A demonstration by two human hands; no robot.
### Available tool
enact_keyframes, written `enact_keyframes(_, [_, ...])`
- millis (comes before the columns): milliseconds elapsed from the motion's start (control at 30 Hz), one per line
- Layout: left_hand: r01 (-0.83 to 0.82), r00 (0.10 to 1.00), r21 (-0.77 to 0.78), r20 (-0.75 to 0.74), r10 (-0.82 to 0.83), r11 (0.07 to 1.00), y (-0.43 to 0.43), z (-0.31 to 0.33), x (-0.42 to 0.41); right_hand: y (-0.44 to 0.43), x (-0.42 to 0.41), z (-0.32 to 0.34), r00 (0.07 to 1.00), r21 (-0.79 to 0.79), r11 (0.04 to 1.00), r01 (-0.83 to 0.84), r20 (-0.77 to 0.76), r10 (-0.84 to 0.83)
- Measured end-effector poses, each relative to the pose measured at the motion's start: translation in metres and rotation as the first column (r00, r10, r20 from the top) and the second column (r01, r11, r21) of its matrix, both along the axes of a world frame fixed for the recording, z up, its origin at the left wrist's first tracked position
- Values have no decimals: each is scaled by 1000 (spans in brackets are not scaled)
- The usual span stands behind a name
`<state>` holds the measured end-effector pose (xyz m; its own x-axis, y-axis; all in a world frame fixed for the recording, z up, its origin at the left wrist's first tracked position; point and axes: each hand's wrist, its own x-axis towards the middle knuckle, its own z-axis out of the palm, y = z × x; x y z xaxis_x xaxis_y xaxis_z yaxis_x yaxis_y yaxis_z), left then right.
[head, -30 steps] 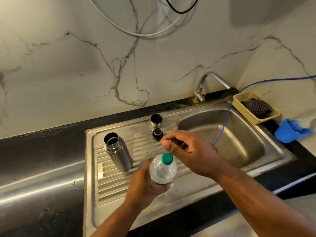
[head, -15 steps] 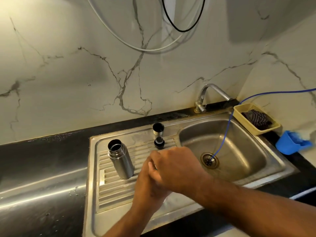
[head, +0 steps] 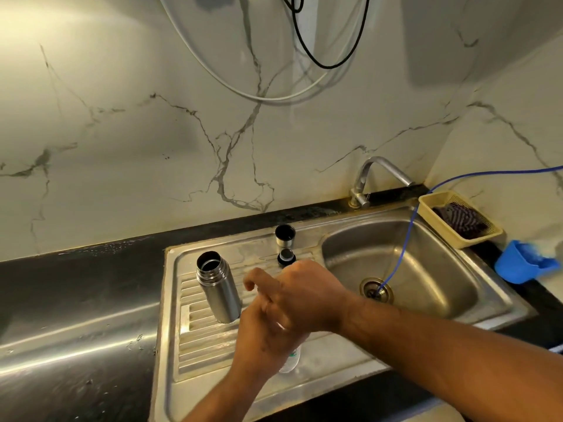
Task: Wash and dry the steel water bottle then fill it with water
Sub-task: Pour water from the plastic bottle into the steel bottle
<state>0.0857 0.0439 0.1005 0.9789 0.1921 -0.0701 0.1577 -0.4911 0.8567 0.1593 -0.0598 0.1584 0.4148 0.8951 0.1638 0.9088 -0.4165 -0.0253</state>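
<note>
Head view: the left hand (head: 262, 341) grips a clear plastic bottle (head: 290, 362), of which only the base shows below the fingers. The right hand (head: 307, 296) covers its top with curled fingers; I cannot tell what they hold. Just left of the fingers, the smooth cylindrical steel water bottle (head: 217, 289) stands upright and uncapped on the ribbed drainboard (head: 198, 345). Beyond the fingers are a steel cup (head: 285, 236) and a black stopper (head: 286, 257).

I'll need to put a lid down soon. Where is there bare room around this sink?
Free: the ribbed drainboard in front and left of the steel bottle, and the counter beyond its left edge. Crowded: the drainboard's middle, where the left hand holds the plastic bottle under the right hand; its back edge has the steel cup and black stopper.
</note>
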Motion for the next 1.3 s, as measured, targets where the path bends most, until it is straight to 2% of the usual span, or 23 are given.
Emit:
enact_keyframes(100, [-44, 999, -30, -25, 43, 999, 3, -7, 1, 0, 13, 4, 982, -18, 982, -189, 0, 189])
enact_keyframes(167, [-44, 999, -35, -19, 44, 998, 3, -9, 1, 0, 19, 9, 969, -20, 969, -245, -51, 244])
enact_keyframes(300, [-67, 997, -89, -32, 65, 994, 4, -8, 4, -5, 19, 24, 961, -67, 981, -182, -222, 163])
enact_keyframes(400, [-64, 998, -94, -28, 61, 994, 5, -9, 4, -11, 19, 32, 952, -76, 985, -157, -277, 131])
enact_keyframes(500, [-80, 997, -78, -20, 79, 994, 4, -12, 5, -17, 21, 37, 937, -56, 986, -154, -325, 128])
enact_keyframes(633, [-82, 995, -79, 52, 87, 993, 2, -13, 3, -19, 26, 50, 862, 34, 992, -125, -491, 125])
enact_keyframes(733, [-85, 988, -78, 120, 94, 993, 1, -19, 2, -27, 32, 62, 797, 252, 967, 24, -589, 134])
enact_keyframes(833, [-76, 988, -78, 131, 86, 994, 2, -20, 1, -42, 45, 52, 680, 338, 880, 332, -733, 25])
enact_keyframes(933, [-58, 987, -95, 145, 71, 994, 4, -21, 1, -55, 60, -1, 504, 234, 769, 594, -854, -129])
enact_keyframes(1033, [-44, 984, -84, 168, 58, 995, 4, -21, 1, -65, 70, -82, 388, 95, 723, 685, -886, -252])
enact_keyframes(1200, [-59, 981, -64, 181, 69, 996, 4, -24, 2, -65, 76, -174, 371, -63, 663, 746, -788, -492])
enact_keyframes(1300, [-61, 983, -56, 172, 69, 997, 4, -25, 3, -60, 82, -201, 380, -92, 664, 742, -758, -530])
